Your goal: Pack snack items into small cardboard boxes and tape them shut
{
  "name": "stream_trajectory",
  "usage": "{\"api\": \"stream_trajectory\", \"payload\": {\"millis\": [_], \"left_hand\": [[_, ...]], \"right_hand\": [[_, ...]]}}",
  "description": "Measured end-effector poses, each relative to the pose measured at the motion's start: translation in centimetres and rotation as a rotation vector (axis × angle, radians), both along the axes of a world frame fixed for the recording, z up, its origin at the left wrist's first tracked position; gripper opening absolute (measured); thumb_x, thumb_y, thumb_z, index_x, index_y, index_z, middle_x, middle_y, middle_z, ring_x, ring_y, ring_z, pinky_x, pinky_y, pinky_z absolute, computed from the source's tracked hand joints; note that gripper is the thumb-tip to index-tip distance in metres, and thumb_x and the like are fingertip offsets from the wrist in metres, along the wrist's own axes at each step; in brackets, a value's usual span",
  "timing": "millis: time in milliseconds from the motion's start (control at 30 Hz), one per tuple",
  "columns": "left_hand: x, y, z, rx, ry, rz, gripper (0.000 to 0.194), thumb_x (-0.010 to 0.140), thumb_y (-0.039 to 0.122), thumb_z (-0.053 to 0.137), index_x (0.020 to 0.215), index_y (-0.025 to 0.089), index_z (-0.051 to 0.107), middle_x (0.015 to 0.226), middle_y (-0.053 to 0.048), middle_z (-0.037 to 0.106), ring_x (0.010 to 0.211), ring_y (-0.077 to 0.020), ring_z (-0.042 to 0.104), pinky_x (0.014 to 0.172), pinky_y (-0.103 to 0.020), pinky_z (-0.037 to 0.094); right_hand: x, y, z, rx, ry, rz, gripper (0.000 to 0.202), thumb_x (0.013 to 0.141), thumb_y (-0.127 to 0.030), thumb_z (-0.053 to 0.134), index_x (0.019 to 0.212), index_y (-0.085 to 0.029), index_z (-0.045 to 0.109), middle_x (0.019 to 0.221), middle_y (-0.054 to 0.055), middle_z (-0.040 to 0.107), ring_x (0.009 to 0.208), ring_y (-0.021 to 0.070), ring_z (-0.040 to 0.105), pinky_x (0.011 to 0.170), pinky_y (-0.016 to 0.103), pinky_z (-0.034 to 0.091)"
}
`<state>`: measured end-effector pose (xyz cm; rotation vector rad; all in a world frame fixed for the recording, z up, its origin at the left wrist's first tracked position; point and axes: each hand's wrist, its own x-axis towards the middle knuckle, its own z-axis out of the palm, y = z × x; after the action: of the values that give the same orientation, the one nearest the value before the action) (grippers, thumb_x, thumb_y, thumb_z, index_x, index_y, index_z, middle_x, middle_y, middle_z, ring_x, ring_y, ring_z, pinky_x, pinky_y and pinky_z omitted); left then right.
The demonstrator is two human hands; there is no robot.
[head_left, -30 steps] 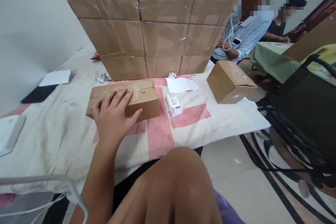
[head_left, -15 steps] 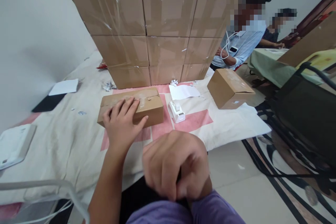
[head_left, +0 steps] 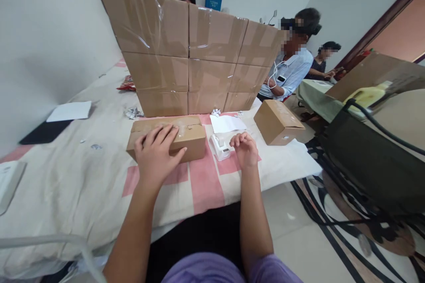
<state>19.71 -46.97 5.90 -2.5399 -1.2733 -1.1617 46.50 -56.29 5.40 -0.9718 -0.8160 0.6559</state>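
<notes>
My left hand (head_left: 157, 150) lies with spread fingers on top of a closed cardboard box (head_left: 194, 143), which has clear tape along its upper seam. To the right of that box stands a white tape dispenser (head_left: 219, 147) with a roll in it. My right hand (head_left: 245, 148) hovers just right of the dispenser, fingers loosely curled and apart, and nothing shows in it. A sheet of white paper (head_left: 227, 124) lies behind the dispenser. Another cardboard box (head_left: 277, 121) sits tilted to view at the table's right edge.
Taped cardboard boxes (head_left: 212, 75) form a wall across the back of the table. Crumpled scraps (head_left: 133, 112) lie at its foot. On the left are a paper sheet (head_left: 69, 110) and a white device (head_left: 9, 181). A folding chair (head_left: 352, 159) stands right; a person (head_left: 288, 66) sits beyond.
My right hand has moved from close in front of me out to the tape dispenser, and its fist has loosened. My left hand stays on the box. The view has tilted up.
</notes>
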Motion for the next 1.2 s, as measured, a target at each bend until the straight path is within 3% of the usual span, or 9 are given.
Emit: {"api": "stream_trajectory", "payload": {"millis": [133, 333, 500, 567, 633, 733, 900, 1033, 1200], "left_hand": [[-0.4, 1.3, 0.1, -0.048, -0.013, -0.052, 0.044, 0.092, 0.043, 0.063, 0.134, 0.033, 0.065, 0.143, -0.006, 0.066, 0.134, -0.0333, 0.058, 0.114, -0.053, 0.027], [-0.2, 1.1, 1.5, -0.135, 0.041, -0.055, 0.043, 0.089, 0.04, 0.064, 0.131, 0.03, 0.066, 0.142, -0.008, 0.066, 0.13, -0.0337, 0.06, 0.118, -0.058, 0.022], [1.5, -0.2, 2.3, -0.086, 0.082, -0.02, 0.037, 0.09, 0.036, 0.062, 0.125, 0.024, 0.065, 0.135, -0.015, 0.069, 0.129, -0.037, 0.06, 0.119, -0.067, 0.023], [3.1, -1.4, 1.5, -0.005, -0.007, -0.153, 0.025, 0.092, 0.029, 0.057, 0.113, 0.024, 0.069, 0.122, -0.013, 0.074, 0.123, -0.0332, 0.066, 0.115, -0.061, 0.038], [5.4, -3.0, 0.0, 0.062, -0.089, -0.422, 0.017, 0.094, 0.023, 0.053, 0.096, 0.027, 0.069, 0.103, -0.008, 0.078, 0.107, -0.0259, 0.073, 0.101, -0.049, 0.053], [9.8, -4.7, -2.4, 0.034, -0.097, -0.718, 0.02, 0.094, 0.022, 0.052, 0.106, 0.026, 0.068, 0.113, -0.01, 0.077, 0.113, -0.0239, 0.072, 0.099, -0.043, 0.059], [14.7, -3.8, -5.4, -0.178, -0.161, -0.72, 0.059, 0.09, 0.035, 0.058, 0.143, 0.012, 0.045, 0.143, -0.023, 0.061, 0.138, -0.0344, 0.056, 0.121, -0.056, 0.042], [14.7, -2.7, -6.4, -0.315, -0.132, -0.623, 0.059, 0.097, 0.031, 0.049, 0.151, 0.013, 0.034, 0.152, -0.021, 0.053, 0.148, -0.0296, 0.046, 0.128, -0.056, 0.029], [14.7, -2.0, -7.2, -0.282, -0.01, -0.592, 0.07, 0.093, 0.029, 0.055, 0.156, 0.015, 0.03, 0.163, -0.017, 0.042, 0.158, -0.0301, 0.027, 0.13, -0.056, 0.017]], "right_hand": [[1.3, 0.3, -3.1, -0.136, 0.07, -0.216, 0.023, 0.074, -0.041, 0.055, 0.067, -0.024, 0.042, 0.062, -0.003, 0.048, 0.062, 0.0146, 0.053, 0.061, 0.028, 0.043], [1.2, 1.1, -5.0, -0.311, 0.063, -0.237, 0.03, 0.083, -0.052, 0.053, 0.079, -0.021, 0.053, 0.066, 0.0, 0.062, 0.052, 0.0127, 0.052, 0.047, 0.023, 0.033], [0.7, 1.1, -5.6, -0.343, 0.007, -0.235, 0.04, 0.086, -0.06, 0.058, 0.088, -0.02, 0.058, 0.069, -0.001, 0.067, 0.051, 0.0103, 0.049, 0.047, 0.022, 0.033], [0.6, 1.0, -5.7, -0.352, -0.062, -0.241, 0.041, 0.088, -0.062, 0.056, 0.089, -0.021, 0.059, 0.072, -0.001, 0.068, 0.054, 0.0108, 0.049, 0.05, 0.022, 0.036], [0.4, 0.9, -5.6, -0.361, -0.154, -0.245, 0.04, 0.092, -0.061, 0.052, 0.091, -0.022, 0.06, 0.075, -0.001, 0.069, 0.057, 0.0118, 0.05, 0.056, 0.024, 0.04], [0.2, 0.8, -5.2, -0.371, -0.231, -0.228, 0.038, 0.095, -0.059, 0.05, 0.095, -0.023, 0.062, 0.077, -0.001, 0.069, 0.066, 0.0148, 0.057, 0.066, 0.027, 0.046], [0.3, 0.8, -4.6, -0.401, -0.285, -0.279, 0.04, 0.096, -0.059, 0.049, 0.096, -0.023, 0.065, 0.085, 0.003, 0.073, 0.082, 0.0204, 0.065, 0.077, 0.032, 0.05], [0.3, 0.8, -4.8, -0.429, -0.213, -0.244, 0.047, 0.095, -0.064, 0.046, 0.105, -0.022, 0.064, 0.078, 0.003, 0.075, 0.075, 0.0203, 0.065, 0.066, 0.031, 0.046], [-0.4, 1.0, -5.3, -0.41, -0.184, -0.27, 0.045, 0.09, -0.062, 0.052, 0.101, -0.021, 0.067, 0.079, 0.002, 0.076, 0.07, 0.019, 0.065, 0.062, 0.03, 0.045]]}}
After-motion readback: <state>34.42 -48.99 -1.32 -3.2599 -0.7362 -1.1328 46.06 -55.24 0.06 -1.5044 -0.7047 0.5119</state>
